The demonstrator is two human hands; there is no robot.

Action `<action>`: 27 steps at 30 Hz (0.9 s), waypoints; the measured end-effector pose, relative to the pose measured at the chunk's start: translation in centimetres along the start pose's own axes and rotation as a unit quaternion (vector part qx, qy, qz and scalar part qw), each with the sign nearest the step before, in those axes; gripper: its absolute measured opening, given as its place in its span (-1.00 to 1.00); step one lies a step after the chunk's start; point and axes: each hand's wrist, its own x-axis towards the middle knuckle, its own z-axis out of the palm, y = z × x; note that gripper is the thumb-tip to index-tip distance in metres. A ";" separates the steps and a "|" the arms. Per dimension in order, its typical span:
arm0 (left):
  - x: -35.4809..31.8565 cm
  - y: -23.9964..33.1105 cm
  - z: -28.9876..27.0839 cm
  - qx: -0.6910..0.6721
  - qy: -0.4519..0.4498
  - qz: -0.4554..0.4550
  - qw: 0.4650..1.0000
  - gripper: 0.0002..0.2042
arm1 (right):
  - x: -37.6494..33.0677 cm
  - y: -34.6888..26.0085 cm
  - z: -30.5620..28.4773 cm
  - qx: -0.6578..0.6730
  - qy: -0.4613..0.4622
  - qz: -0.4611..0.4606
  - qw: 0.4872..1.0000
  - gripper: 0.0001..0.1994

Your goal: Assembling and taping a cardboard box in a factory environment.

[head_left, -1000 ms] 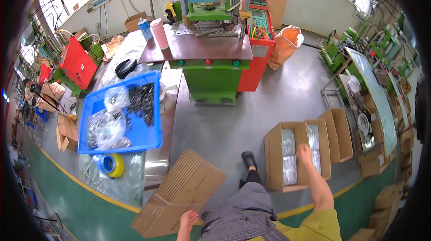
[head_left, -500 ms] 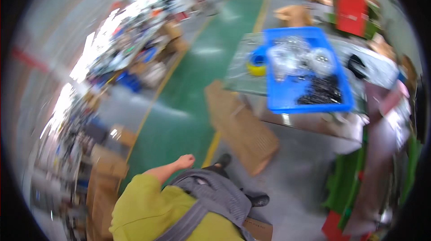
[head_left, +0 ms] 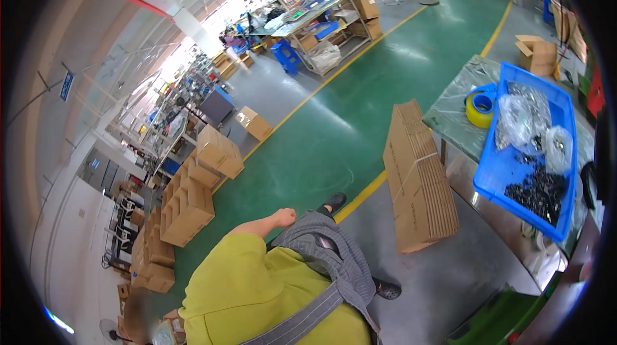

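Your left hand [head_left: 283, 217]: hangs at your side over green floor [head_left: 334, 133], fingers loosely curled, nothing held. Your right hand: out of view, fingers cannot tell.

Nearest thing: bundle of flat cartons [head_left: 416, 174], standing on edge on floor, well right of left hand, leaning against table [head_left: 450, 117]. Long axis runs from near you away toward table's far corner.

On table: blue bin [head_left: 514, 171] with bagged and loose dark parts, possibly fasteners; yellow tape roll [head_left: 479, 108] beside bin.

Tape roll [head_left: 479, 108] left of bin [head_left: 514, 168] on table [head_left: 450, 120]
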 end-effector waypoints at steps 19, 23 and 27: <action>22.7 -8.2 1.0 -0.084 -0.013 0.132 0.988 -0.74 | 4.8 13.4 69.4 -0.282 -0.335 -0.009 0.899 -0.65; 33.8 -3.3 -9.4 -0.474 -0.042 0.023 0.879 -0.82 | -4.2 15.3 75.9 -0.335 -0.275 0.012 0.901 -0.64; 41.4 -5.4 -13.4 -0.556 -0.060 -0.039 0.828 -0.74 | -13.7 11.9 81.9 -0.414 -0.155 0.061 0.895 -0.68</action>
